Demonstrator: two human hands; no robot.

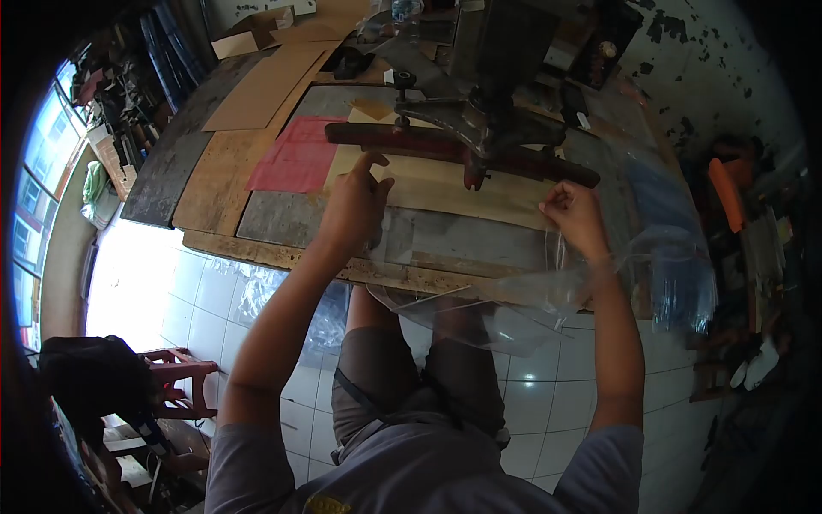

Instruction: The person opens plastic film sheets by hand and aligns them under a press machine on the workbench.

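Note:
My left hand [358, 201] hovers over the left part of the work surface, with its curved index finger and thumb apart. No object shows between them; its other fingers are hidden. My right hand [575, 216] has its fingers pinched together at the right, and a clear plastic sheet [522, 295] hangs below it over the table's front edge. In front of both hands is a dark metal press [488, 120] with a long reddish-brown bar [411, 137]. Beneath that bar lies a yellowish strip [462, 193], with a red sheet [291, 154] to its left.
Brown cardboard [265, 90] covers the table's far left. Blue-tinted plastic sheets [681, 265] hang over the right edge. Crumpled clear plastic [261, 295] lies below the front edge. A red stool [184, 377] stands on the tiled floor at left. An orange object [726, 193] is at far right.

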